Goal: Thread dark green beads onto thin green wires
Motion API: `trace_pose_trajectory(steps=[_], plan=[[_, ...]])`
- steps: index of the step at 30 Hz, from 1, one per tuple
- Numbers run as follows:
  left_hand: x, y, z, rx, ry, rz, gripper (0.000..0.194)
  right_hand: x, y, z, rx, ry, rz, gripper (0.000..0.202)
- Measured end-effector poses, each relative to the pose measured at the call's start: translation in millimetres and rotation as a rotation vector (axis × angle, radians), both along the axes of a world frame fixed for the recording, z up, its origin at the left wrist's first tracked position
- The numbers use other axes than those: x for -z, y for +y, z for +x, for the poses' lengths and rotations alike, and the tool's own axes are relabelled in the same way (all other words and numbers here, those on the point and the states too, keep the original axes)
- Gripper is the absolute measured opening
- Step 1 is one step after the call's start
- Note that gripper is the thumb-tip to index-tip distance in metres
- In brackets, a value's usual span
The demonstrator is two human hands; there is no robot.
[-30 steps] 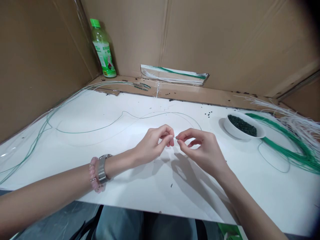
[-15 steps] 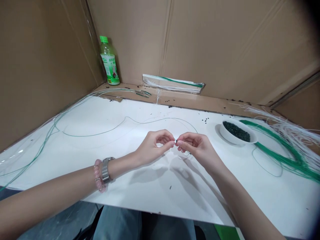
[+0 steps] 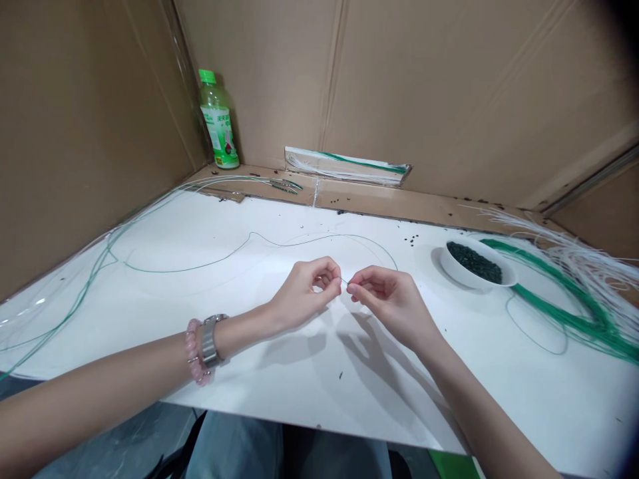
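Note:
My left hand (image 3: 312,289), with a pink bead bracelet and a metal watch at its wrist, pinches a thin green thread. A short stretch of the thread (image 3: 344,281) shows between my fingertips. My right hand (image 3: 389,296) pinches it too, a small gap away, above the white table (image 3: 249,372). From near my right hand, a long green thread (image 3: 200,269) curves back and leftward over the table. Any bead between my fingers is too small to make out.
A white bowl (image 3: 462,276) of dark beads stands on the right, beside green thread coils (image 3: 559,303) and white strands (image 3: 574,249). A green bottle (image 3: 218,126) stands at the back left. Strung beads (image 3: 284,186) lie along the back; loose beads are scattered around.
My fingertips have moved slightly apart, baring green thread between them. The dark piece seen at my right fingertips before, and the loop below them, no longer show.

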State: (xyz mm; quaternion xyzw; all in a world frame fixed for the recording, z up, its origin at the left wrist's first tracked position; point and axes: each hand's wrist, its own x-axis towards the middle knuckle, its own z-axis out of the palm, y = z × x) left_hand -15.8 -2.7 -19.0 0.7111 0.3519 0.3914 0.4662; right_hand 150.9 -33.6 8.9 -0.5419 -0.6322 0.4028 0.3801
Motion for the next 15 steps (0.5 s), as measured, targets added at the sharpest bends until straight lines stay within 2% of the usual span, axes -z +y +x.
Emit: trace_pose_trajectory(steps=[3,7,10,15], plan=[[-1.1,1.3,-0.2,-0.021,-0.054,-0.019,0.009,-1.7,0.3,3.0,0.004,0.014,-0.022,0.013],[-1.4,1.1,0.4,0.021,-0.123,-0.039,0.005,-2.1,0.8,3.5,-0.029,0.056,-0.051,0.016],[-1.8,0.6,1.2,0.042,-0.12,-0.054,0.011,-2.0,1.3,1.6,-0.053,0.055,-0.058,0.016],[-2.0,4.0,1.0,-0.01,-0.113,-0.073,0.011,-5.9,2.9,8.6,-0.076,-0.097,-0.054,0.011]])
